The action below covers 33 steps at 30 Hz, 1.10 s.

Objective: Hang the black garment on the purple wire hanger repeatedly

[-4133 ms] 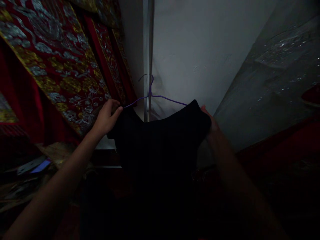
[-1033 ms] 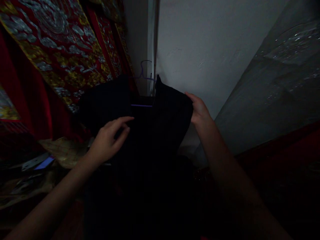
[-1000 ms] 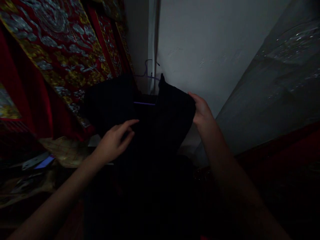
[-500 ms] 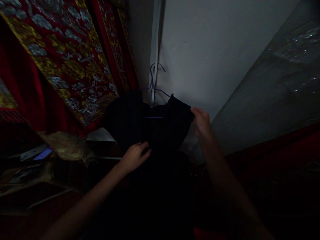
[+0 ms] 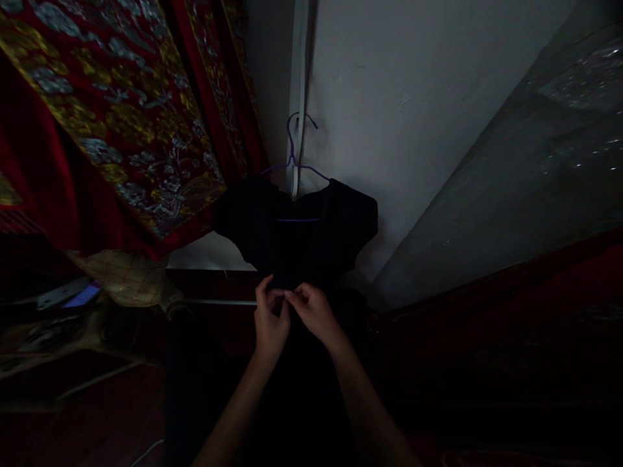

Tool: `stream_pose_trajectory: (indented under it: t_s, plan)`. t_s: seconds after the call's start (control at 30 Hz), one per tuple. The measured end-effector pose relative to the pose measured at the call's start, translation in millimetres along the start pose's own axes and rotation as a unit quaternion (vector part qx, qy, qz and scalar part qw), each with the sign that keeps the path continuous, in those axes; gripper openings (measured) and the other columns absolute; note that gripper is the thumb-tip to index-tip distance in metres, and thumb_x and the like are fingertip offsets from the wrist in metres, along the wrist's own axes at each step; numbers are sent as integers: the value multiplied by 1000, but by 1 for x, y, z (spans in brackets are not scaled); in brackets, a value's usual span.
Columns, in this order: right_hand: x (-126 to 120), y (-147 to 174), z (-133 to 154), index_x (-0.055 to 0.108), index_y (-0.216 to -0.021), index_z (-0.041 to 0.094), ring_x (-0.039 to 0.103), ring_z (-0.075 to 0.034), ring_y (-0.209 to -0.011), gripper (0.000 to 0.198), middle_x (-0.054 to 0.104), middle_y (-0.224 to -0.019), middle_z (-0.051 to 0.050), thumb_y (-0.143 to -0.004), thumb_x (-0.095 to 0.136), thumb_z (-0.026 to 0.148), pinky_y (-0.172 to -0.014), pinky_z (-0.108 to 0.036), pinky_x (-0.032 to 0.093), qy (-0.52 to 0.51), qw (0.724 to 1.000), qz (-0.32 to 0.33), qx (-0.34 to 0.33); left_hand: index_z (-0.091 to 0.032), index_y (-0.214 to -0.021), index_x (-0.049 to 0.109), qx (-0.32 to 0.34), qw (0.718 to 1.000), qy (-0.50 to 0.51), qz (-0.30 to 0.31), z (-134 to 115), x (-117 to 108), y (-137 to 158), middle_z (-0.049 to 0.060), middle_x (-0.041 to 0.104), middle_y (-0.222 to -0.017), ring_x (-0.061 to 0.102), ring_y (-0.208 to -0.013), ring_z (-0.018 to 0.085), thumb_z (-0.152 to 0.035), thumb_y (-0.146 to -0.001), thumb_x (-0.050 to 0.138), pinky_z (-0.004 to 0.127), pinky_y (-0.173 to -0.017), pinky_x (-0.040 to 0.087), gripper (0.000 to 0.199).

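Observation:
A black garment (image 5: 341,220) with a V-shaped neckline hangs from a thin purple hanger (image 5: 293,161), whose hook is caught on a pale vertical strip. My left hand (image 5: 271,318) is at the bottom of the neckline, thumb and fingers pinching the front of the cloth. Close beside it, my right hand (image 5: 314,308) pinches the cloth as well, its fingertips meeting those of the left. Any button or fastener between the fingertips is too small and dark to make out.
Red embroidered cloth (image 5: 146,130) with gold and silver patterns hangs at the left. Clear plastic sheeting (image 5: 545,149) covers the right side. The pale wall (image 5: 389,97) stands behind. Lower left, a checked cloth bundle (image 5: 121,279) lies near a phone-like bluish object (image 5: 82,295).
My right hand has left the garment's right shoulder and come down to the neckline's bottom. My left hand has turned upward and moved slightly right, and both now meet there.

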State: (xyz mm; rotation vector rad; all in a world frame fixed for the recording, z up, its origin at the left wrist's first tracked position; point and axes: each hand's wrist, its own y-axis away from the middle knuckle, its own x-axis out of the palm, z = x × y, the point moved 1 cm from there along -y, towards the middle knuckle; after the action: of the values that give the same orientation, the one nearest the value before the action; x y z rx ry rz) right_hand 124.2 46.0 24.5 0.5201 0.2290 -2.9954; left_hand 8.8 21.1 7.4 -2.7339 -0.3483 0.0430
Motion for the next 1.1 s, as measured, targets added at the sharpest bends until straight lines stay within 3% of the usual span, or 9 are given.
stream_pose_trajectory:
  t_s: [0.17, 0.3, 0.4, 0.53, 0.7, 0.83, 1.0, 1.1]
  plan:
    - [-8, 3, 5, 52, -70, 20, 54, -13, -62, 33, 57, -66, 0, -96, 48, 41, -61, -24, 39, 36, 998, 41, -19, -21, -131, 44, 1, 1000, -9, 3, 1, -9, 2, 1, 71, -87, 73, -85, 16, -21, -89, 64, 30, -84, 57, 46]
    - [-5, 3, 4, 55, -76, 19, 59, -14, -66, 29, 62, -71, -1, -94, 54, 42, -63, -25, 42, 29, 999, 9, 9, -22, -130, 47, -3, 1000, -22, 0, 2, -8, 4, 1, 74, -89, 74, -88, 17, -22, -90, 64, 30, -85, 58, 43]
    - [-2, 3, 2, 57, -84, 19, 64, -17, -75, 24, 68, -81, -5, -94, 56, 40, -70, -27, 44, 80, 997, -15, 20, -23, -127, 52, -4, 999, -42, -2, 3, -8, 6, 2, 75, -92, 75, -90, 18, -24, -89, 65, 30, -87, 58, 40]
    - [-1, 6, 4, 56, -78, 19, 64, -19, -75, 21, 68, -80, -7, -95, 53, 32, -71, -28, 42, 137, 990, -4, 38, -24, -124, 55, -8, 999, -52, -6, 6, -8, 8, 1, 76, -91, 76, -88, 18, -24, -88, 66, 29, -84, 59, 38]
    - [-3, 4, 6, 58, -68, 18, 53, -13, -53, 30, 58, -57, -1, -90, 56, 39, -55, -25, 37, -17, 993, 53, 101, -23, -123, 54, -11, 999, -47, 2, 12, -10, 11, 0, 75, -88, 75, -85, 17, -21, -88, 64, 29, -81, 58, 37]
    - [-1, 3, 8, 65, -71, 16, 46, -10, -40, 41, 56, -49, 1, -75, 65, 56, -43, -23, 30, -180, 965, 105, 159, -23, -121, 54, -5, 999, -42, 5, 11, -11, 12, 0, 74, -86, 74, -81, 16, -21, -89, 63, 28, -80, 57, 34]
    - [-4, 1, 17, 67, -69, 14, 42, -7, -39, 40, 56, -47, 1, -65, 71, 54, -41, -21, 25, -244, 956, 27, 162, -23, -120, 55, 9, 998, -60, 22, 6, -8, 9, 0, 73, -86, 73, -79, 16, -16, -86, 61, 27, -76, 58, 35]
    - [-18, -22, 39, 69, -68, 13, 43, -6, -39, 35, 56, -47, 1, -64, 72, 47, -40, -20, 26, -268, 953, -15, 138, -22, -116, 57, 15, 995, -88, 42, 9, -4, 11, 0, 71, -83, 72, -75, 16, -17, -86, 61, 25, -70, 57, 30]
